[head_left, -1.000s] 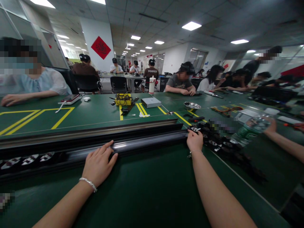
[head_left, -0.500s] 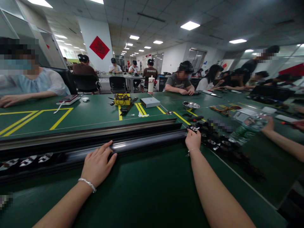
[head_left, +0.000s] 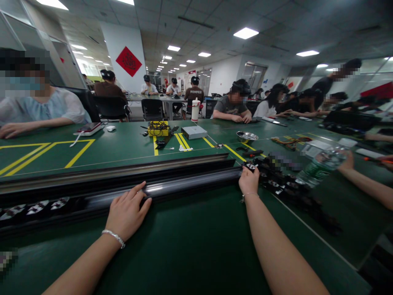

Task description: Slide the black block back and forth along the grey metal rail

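Observation:
A long dark metal rail [head_left: 190,184] lies across the green table [head_left: 196,237] in front of me. My left hand [head_left: 127,213] rests flat against the rail's near side, fingers spread. My right hand [head_left: 249,181] is at the rail's right end, fingers curled round a small black part with a white label [head_left: 251,166]. A row of similar black parts [head_left: 285,184] trails off to the right from there. More labelled parts [head_left: 37,206] sit in the rail at far left.
A second, longer rail [head_left: 116,170] lies just behind. Beyond it are a yellow box with cables [head_left: 159,128], a grey box [head_left: 194,132], a white bottle [head_left: 195,110] and a metal bowl [head_left: 247,135]. Another person's arm [head_left: 365,184] holds a water bottle [head_left: 319,166] at right. Several people sit around the tables.
The view has shifted down slightly. My right hand has edged a little to the left at the rail end; my left hand has stayed in place.

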`<state>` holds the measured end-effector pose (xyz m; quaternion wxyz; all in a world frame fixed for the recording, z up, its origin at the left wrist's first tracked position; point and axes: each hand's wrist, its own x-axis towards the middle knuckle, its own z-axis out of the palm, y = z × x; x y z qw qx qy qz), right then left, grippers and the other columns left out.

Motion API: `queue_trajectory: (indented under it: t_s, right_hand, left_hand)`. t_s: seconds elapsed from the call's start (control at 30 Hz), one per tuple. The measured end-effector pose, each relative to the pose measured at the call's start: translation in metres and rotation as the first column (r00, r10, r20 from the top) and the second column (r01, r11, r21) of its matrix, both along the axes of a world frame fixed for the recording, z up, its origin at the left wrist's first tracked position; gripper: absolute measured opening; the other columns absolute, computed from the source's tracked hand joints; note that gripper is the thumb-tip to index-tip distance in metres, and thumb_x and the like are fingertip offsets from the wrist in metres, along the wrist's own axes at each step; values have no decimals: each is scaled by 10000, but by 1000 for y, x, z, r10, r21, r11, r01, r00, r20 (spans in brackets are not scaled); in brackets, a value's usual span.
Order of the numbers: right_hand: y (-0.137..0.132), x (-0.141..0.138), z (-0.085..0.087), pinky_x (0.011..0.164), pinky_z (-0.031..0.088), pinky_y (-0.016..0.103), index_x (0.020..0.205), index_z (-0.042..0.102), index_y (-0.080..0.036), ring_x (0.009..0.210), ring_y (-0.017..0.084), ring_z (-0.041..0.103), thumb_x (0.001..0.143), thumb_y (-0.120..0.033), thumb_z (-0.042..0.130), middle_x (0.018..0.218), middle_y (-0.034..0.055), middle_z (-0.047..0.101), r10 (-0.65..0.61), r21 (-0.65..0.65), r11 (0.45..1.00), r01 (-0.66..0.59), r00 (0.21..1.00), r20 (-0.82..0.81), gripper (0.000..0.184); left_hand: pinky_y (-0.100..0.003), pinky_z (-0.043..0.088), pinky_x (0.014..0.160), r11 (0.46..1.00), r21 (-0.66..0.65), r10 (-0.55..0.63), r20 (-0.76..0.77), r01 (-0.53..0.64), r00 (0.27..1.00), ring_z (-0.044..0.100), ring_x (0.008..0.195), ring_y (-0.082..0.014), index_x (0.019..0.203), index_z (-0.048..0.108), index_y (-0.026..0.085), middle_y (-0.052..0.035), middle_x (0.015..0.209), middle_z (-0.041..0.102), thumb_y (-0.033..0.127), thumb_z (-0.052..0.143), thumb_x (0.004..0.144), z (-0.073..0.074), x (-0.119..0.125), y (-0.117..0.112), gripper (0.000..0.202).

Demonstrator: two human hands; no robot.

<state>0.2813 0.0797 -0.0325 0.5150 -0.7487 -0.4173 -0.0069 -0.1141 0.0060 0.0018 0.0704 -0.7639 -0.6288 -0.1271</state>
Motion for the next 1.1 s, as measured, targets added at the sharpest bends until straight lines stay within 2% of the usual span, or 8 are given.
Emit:
queue_trajectory:
  t_s: [0.1,0.4,0.57,0.83,1.1]
  right_hand:
    - [1,0,-1,1062,175,349,1054,608,-47,1285,248,220,806,-292,303,1383,169,240,16,-1,1000,-16,1000,-3,463]
    - [4,6,-4,1050,191,378,1080,588,-76,1295,252,199,795,-349,330,1403,147,203,40,-4,999,-41,999,-34,472]
    - [6,9,-7,1053,168,342,1097,570,-53,1303,247,177,800,-376,323,1428,154,128,43,-17,999,-45,997,-65,504]
    - [12,31,-15,1061,133,326,1183,504,-82,1315,263,124,740,-468,413,1433,133,101,7,-53,998,-17,983,-186,594]
    - [7,28,-7,1058,159,324,1206,495,-90,1315,279,140,715,-440,466,1450,135,58,-28,-107,994,4,973,-230,603]
  left_hand:
    - [-400,391,808,1000,1,-3,4,3,1000,547,997,-224,811,590,220,-10,1348,431,452,305,831,0,0,0,368]
    - [-396,395,812,1000,5,1,22,-1,1000,548,1010,-228,806,597,222,-17,1335,448,447,324,817,-1,-2,1,355]
    - [-405,394,811,1000,15,-5,18,4,1000,545,1014,-229,805,595,227,-13,1336,447,458,316,819,-1,-2,1,363]
    - [-410,396,809,1000,15,4,25,-5,1000,552,994,-237,803,612,222,-17,1333,450,455,334,808,-2,-1,1,362]
    - [-406,395,814,1000,4,4,8,-4,1000,546,1011,-230,821,594,227,-7,1342,439,461,315,820,-1,-2,1,364]
